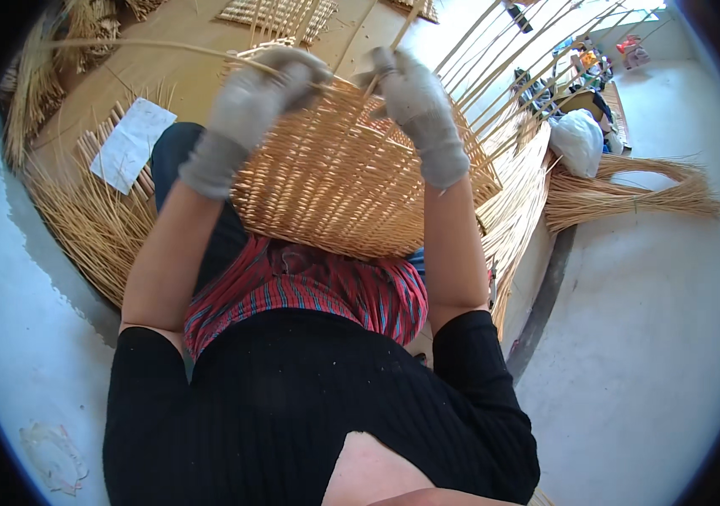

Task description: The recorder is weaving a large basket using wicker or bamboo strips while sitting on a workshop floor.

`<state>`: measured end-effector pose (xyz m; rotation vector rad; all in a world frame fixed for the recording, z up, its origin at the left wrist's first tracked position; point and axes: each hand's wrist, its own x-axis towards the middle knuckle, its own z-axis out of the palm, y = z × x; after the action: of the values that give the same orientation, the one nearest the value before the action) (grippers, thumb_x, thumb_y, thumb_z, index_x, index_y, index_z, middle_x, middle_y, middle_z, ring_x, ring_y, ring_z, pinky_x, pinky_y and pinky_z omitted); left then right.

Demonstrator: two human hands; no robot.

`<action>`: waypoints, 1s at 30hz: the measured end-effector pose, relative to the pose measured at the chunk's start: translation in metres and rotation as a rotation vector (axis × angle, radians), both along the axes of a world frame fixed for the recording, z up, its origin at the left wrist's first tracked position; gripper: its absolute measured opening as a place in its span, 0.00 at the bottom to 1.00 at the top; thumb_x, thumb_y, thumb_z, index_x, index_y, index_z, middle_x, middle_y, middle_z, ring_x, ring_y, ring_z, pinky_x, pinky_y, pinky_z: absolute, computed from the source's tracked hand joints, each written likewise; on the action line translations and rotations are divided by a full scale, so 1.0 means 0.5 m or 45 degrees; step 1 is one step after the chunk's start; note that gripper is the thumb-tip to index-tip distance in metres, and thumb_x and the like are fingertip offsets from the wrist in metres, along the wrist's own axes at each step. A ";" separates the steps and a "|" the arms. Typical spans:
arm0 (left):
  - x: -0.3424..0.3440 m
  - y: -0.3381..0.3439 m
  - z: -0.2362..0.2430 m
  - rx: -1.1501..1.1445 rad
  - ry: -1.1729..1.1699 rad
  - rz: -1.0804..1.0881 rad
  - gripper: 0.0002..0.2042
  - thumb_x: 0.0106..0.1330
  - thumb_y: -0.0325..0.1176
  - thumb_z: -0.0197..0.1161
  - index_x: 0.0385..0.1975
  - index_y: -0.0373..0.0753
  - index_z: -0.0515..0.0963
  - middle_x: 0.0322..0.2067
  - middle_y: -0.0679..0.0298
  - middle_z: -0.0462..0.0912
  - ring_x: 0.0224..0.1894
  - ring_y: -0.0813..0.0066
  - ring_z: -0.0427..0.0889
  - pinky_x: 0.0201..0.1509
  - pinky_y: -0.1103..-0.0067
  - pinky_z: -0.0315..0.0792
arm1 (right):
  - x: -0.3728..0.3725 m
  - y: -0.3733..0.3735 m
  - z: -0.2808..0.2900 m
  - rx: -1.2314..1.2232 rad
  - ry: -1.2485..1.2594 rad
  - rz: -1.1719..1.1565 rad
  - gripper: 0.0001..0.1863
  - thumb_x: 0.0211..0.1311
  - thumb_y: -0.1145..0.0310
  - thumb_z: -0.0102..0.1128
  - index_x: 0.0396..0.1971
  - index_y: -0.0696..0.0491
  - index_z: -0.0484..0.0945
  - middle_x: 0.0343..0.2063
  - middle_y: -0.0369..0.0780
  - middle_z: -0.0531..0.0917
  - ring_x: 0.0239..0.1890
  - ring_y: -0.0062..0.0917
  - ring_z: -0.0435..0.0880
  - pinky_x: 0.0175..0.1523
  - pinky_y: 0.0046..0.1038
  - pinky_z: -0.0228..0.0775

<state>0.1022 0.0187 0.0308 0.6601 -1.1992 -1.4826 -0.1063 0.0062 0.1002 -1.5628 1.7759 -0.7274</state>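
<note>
A half-woven wicker basket (326,190) rests on my lap, tan and closely woven, with long stakes (478,55) standing up from its edge. My left hand (269,93), in a grey-white glove, is closed at the basket's upper edge on a long wicker strand (145,44) that reaches out to the left. The right hand (410,88), gloved alike, pinches an upright stake (408,24) at the same edge. Its fingertips partly hide the weave there. A red striped cloth (309,282) covers my lap below the basket.
Loose wicker bundles (94,223) lie at the left, near a white paper sheet (134,143). More strands (520,181) and a coiled bundle (655,198) lie at the right, beside a white plastic bag (577,142). Another woven piece (280,15) lies farther off.
</note>
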 end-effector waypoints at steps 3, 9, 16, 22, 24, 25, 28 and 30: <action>0.047 -0.041 -0.029 0.348 0.119 0.169 0.11 0.72 0.36 0.62 0.46 0.36 0.80 0.41 0.60 0.86 0.40 0.75 0.86 0.42 0.81 0.82 | -0.011 -0.005 -0.040 -0.120 0.273 0.125 0.21 0.58 0.54 0.71 0.36 0.58 0.81 0.30 0.42 0.87 0.33 0.29 0.86 0.41 0.30 0.77; -0.066 -0.161 0.088 -1.108 -0.509 0.539 0.28 0.67 0.26 0.61 0.67 0.44 0.64 0.55 0.51 0.77 0.48 0.60 0.82 0.46 0.70 0.78 | 0.006 0.009 -0.053 -0.178 0.128 -0.033 0.18 0.52 0.59 0.77 0.31 0.57 0.81 0.23 0.39 0.84 0.27 0.23 0.82 0.37 0.27 0.76; -0.077 -0.148 0.177 -0.595 -0.564 0.412 0.37 0.70 0.33 0.60 0.75 0.42 0.48 0.45 0.46 0.82 0.35 0.63 0.84 0.42 0.71 0.80 | 0.004 -0.016 -0.042 -0.147 0.469 -0.102 0.22 0.52 0.52 0.75 0.29 0.58 0.82 0.25 0.45 0.87 0.30 0.32 0.87 0.39 0.32 0.78; 0.018 0.029 0.021 -0.207 -0.620 0.254 0.14 0.74 0.41 0.59 0.53 0.42 0.79 0.38 0.64 0.86 0.33 0.84 0.82 0.34 0.84 0.74 | 0.010 -0.011 -0.048 -0.173 0.421 -0.046 0.23 0.48 0.52 0.77 0.27 0.57 0.81 0.23 0.45 0.85 0.28 0.34 0.85 0.38 0.34 0.77; -0.006 0.035 -0.013 -0.699 -0.768 0.495 0.14 0.73 0.38 0.58 0.52 0.39 0.77 0.35 0.51 0.84 0.33 0.56 0.86 0.40 0.67 0.78 | 0.019 -0.001 -0.050 -0.251 0.371 -0.087 0.21 0.48 0.55 0.78 0.26 0.57 0.78 0.22 0.43 0.84 0.26 0.31 0.83 0.37 0.33 0.75; -0.019 0.023 -0.017 -0.744 -0.895 0.539 0.17 0.72 0.40 0.58 0.56 0.39 0.74 0.40 0.49 0.84 0.37 0.59 0.85 0.44 0.69 0.78 | 0.024 0.005 -0.049 -0.246 0.388 -0.115 0.21 0.48 0.55 0.77 0.27 0.57 0.79 0.22 0.43 0.84 0.26 0.31 0.83 0.37 0.33 0.75; -0.071 -0.045 0.019 -0.350 -1.132 0.258 0.26 0.72 0.43 0.57 0.65 0.36 0.64 0.50 0.43 0.81 0.41 0.61 0.87 0.51 0.69 0.77 | 0.030 0.009 -0.042 -0.246 0.339 -0.159 0.21 0.49 0.55 0.77 0.28 0.57 0.79 0.21 0.42 0.83 0.26 0.29 0.83 0.36 0.31 0.75; -0.092 -0.096 0.072 -0.468 -0.817 0.381 0.24 0.74 0.41 0.55 0.64 0.35 0.65 0.48 0.46 0.82 0.29 0.69 0.84 0.38 0.73 0.79 | 0.029 0.009 -0.037 -0.094 0.320 -0.224 0.21 0.51 0.53 0.76 0.29 0.57 0.80 0.22 0.41 0.84 0.26 0.26 0.83 0.37 0.30 0.76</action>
<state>0.0563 -0.0293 0.0666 1.0452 -1.7146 -0.7802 -0.0920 0.0108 0.0817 -1.6187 2.1130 -0.7107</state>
